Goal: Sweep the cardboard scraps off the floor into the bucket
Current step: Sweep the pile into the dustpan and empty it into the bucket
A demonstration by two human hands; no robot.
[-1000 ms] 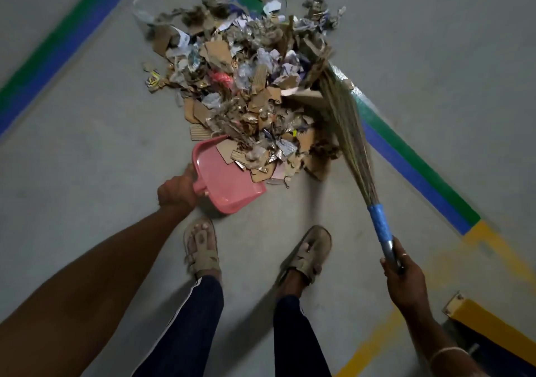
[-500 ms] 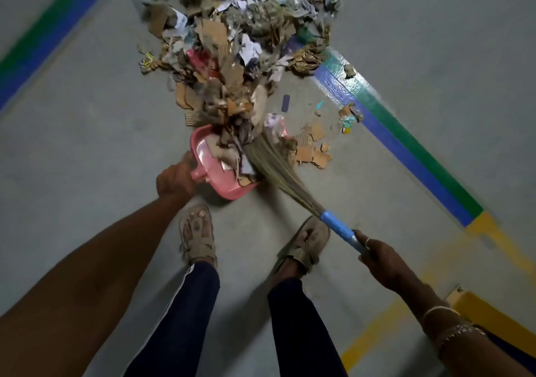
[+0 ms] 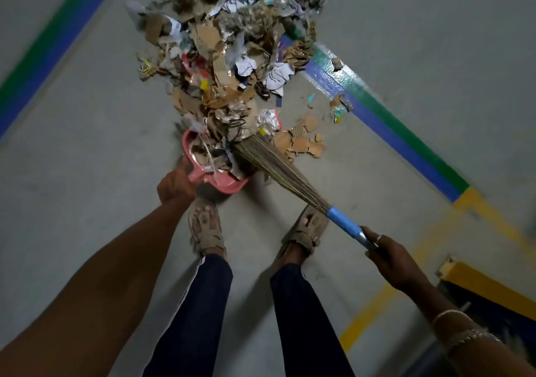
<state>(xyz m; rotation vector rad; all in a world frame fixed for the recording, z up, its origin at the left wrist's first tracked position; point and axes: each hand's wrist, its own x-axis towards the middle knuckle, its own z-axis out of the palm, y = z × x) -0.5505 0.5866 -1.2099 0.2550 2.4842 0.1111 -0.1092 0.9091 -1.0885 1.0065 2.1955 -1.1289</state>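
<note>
We note the broom [image 3: 272, 165] has swung from the pile's right edge to a diagonal. Its bristle tips now meet the dustpan [image 3: 232, 186] mouth at frame centre, and a load sits on the pan. Right hand [image 3: 388, 257] grips the broom handle at lower right; left hand [image 3: 177, 186] holds the pan's handle. A small cluster [image 3: 307, 141] was left behind, right of the pan. The cardboard scraps [image 3: 220, 43] mostly fill upper centre; the bucket is out of view — much remains, we judge.
</note>
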